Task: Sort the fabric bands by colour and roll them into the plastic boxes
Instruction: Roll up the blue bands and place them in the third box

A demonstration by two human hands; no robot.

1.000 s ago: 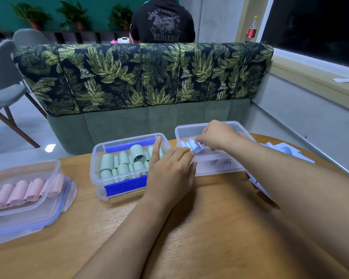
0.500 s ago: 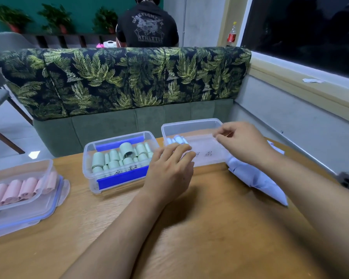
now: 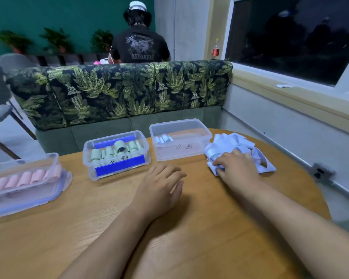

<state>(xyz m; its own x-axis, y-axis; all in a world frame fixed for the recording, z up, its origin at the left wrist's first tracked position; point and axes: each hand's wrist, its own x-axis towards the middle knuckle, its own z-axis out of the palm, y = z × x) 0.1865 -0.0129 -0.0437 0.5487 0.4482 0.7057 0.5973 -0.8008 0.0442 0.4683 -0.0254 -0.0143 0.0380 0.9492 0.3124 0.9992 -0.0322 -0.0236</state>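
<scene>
Your left hand (image 3: 159, 190) lies over the round wooden worktop (image 3: 109, 228), its grip slack and spread, holding nothing. Your right hand (image 3: 237, 168) curls its grip into the loose pile of pale blue fabric bands (image 3: 230, 142). The pile sits just right of the clear plastic box (image 3: 189, 154), which holds a few blue rolls (image 3: 164, 138).

Pink box (image 3: 28, 160) runs off the left edge, fingertips of the right hand (image 3: 238, 168) smeared by blur on the pale blue bands (image 3: 230, 140), grip impossible to call, left hand (image 3: 161, 184) fingers blurred too, writing (image 3: 184, 147) on the clear box (image 3: 189, 121) unreadable
</scene>
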